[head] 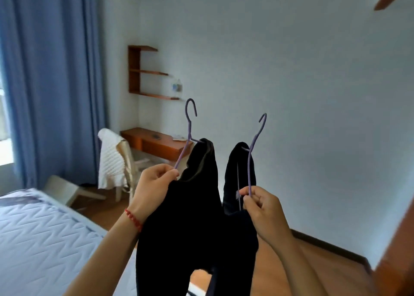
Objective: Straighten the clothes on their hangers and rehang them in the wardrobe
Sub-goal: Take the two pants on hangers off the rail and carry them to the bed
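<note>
- My left hand point(154, 183) is pinching the lower wire of the left hanger point(189, 129) between thumb and curled fingers; the hook is pointing up toward 12 o'clock.
- My right hand point(262, 206) is pinching the wire of the right hanger point(254, 152) the same way, hook tilting toward 1 o'clock.
- The black garment point(190, 217) on the left hanger is bunching at the shoulder and hanging down past the lower edge of view; the dark garment point(242, 172) on the right hanger is lying folded against its wire, touching the other at 6 o'clock.
- Risk: both grips are thin pinches on bare wire. I am judging that either hanger could be twisting in the fingers under the cloth's weight.
- Risk: the left cloth is sitting on one arm only, so it could be sliding off toward the floor point(302, 262).
- Risk: the two garments are touching, so pulling the hangers apart could be dragging one off.
- Outward: the bed point(44, 239) is lying at 8 o'clock, a chair point(116, 161) at 10 o'clock, a desk point(154, 142) and wall shelves point(143, 71) at 11 o'clock.
- A brown wooden edge point(398, 239), possibly the wardrobe, is showing at 4 o'clock; the rail is not visible, so the hooks could be missing it.
</note>
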The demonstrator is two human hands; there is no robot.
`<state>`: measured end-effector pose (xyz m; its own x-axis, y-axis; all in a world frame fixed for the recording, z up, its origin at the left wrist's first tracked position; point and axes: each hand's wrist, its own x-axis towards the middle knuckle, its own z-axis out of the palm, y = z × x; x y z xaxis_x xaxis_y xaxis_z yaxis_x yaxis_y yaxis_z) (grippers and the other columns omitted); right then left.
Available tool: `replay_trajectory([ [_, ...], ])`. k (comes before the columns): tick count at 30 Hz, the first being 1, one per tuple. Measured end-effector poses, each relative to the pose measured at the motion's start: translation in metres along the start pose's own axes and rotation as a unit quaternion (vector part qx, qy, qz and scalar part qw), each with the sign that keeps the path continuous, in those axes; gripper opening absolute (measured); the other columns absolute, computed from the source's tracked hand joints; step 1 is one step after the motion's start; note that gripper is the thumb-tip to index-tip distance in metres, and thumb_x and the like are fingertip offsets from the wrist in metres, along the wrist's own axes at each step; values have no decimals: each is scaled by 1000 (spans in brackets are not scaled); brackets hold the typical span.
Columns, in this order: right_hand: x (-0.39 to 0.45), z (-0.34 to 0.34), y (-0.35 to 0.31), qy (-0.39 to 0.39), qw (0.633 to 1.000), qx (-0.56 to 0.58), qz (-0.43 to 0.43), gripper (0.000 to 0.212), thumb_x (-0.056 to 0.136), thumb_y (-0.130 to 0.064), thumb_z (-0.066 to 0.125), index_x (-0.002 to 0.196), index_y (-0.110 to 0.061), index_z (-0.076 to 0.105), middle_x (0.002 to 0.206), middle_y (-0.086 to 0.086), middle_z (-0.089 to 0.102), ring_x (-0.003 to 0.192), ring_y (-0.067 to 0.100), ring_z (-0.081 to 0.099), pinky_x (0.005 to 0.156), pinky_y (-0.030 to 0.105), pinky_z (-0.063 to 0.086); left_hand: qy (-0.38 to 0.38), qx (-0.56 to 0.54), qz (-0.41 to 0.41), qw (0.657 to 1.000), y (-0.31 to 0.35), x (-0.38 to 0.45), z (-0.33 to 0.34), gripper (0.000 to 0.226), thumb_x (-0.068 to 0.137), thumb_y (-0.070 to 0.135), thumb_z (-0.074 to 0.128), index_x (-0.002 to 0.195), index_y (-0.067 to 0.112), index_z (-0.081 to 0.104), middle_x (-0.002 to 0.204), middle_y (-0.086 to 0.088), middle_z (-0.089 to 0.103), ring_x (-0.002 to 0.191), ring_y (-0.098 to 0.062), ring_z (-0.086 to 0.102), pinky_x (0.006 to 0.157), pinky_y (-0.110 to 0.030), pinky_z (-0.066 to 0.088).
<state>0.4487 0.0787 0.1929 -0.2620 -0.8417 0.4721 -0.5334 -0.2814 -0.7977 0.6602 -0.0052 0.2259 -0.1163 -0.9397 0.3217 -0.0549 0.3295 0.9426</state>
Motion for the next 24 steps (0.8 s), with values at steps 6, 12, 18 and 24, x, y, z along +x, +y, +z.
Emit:
replay_trajectory([
  [6,31,63,11,-120,990,70,-32,25,91,-2,47,83,-22,60,59,12,47,51,21,39,48,27,34,158,53,-14,986,-10,2,-51,19,85,7,56,70,-1,63,60,-8,52,41,0,45,40,-3,33],
  [12,35,105,17,-227,963,130,-63,21,90,1,48,84,-16,60,53,3,45,46,15,37,47,26,32,294,105,-15,950,-3,-36,-82,25,85,8,55,61,10,60,48,9,51,40,5,45,42,-1,32],
  [18,18,138,34,-336,929,138,-70,15,91,1,47,86,-6,59,41,-5,41,37,4,38,42,10,26,376,162,-37,912,-6,-78,-94,19,85,7,54,70,0,63,60,-4,53,47,2,46,46,-5,34],
  [24,-15,200,92,-378,923,70,-19,31,89,-1,49,70,-25,51,46,-10,47,46,4,43,49,15,30,392,202,-80,894,-28,-107,-93,28,86,5,53,59,11,59,58,-4,54,57,-11,45,46,-6,34],
])
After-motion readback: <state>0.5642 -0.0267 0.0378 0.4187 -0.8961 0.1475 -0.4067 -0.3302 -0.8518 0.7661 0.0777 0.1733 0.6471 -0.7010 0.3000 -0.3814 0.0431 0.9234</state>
